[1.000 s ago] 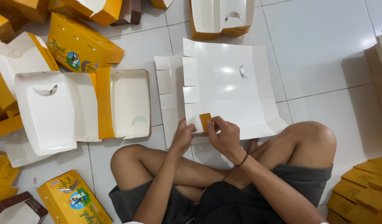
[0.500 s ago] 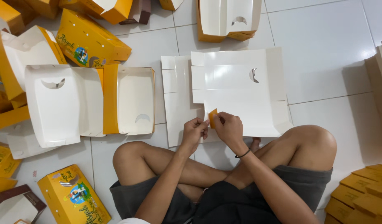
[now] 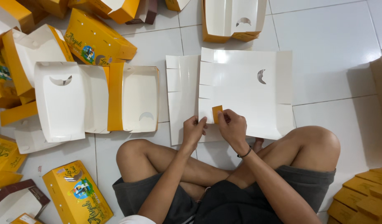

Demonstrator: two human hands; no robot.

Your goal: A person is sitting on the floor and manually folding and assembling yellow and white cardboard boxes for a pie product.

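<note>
A flat, unfolded white cardboard box blank lies on the tiled floor in front of my crossed legs, white side up, with a half-moon cutout near its right side. My left hand pinches the blank's near left edge. My right hand grips the same edge and folds up a small flap that shows its orange outer face. A second flat white blank lies under the first and sticks out on the left.
An assembled open box, white inside and orange outside, sits to the left. Several closed orange boxes lie around the left and top. Another open box sits at the top. Stacked flat orange blanks are at the lower right.
The view has shifted, so the blank sits further right and up in the picture. Both hands stay on its near edge, the orange flap still pinched and a little more upright.
</note>
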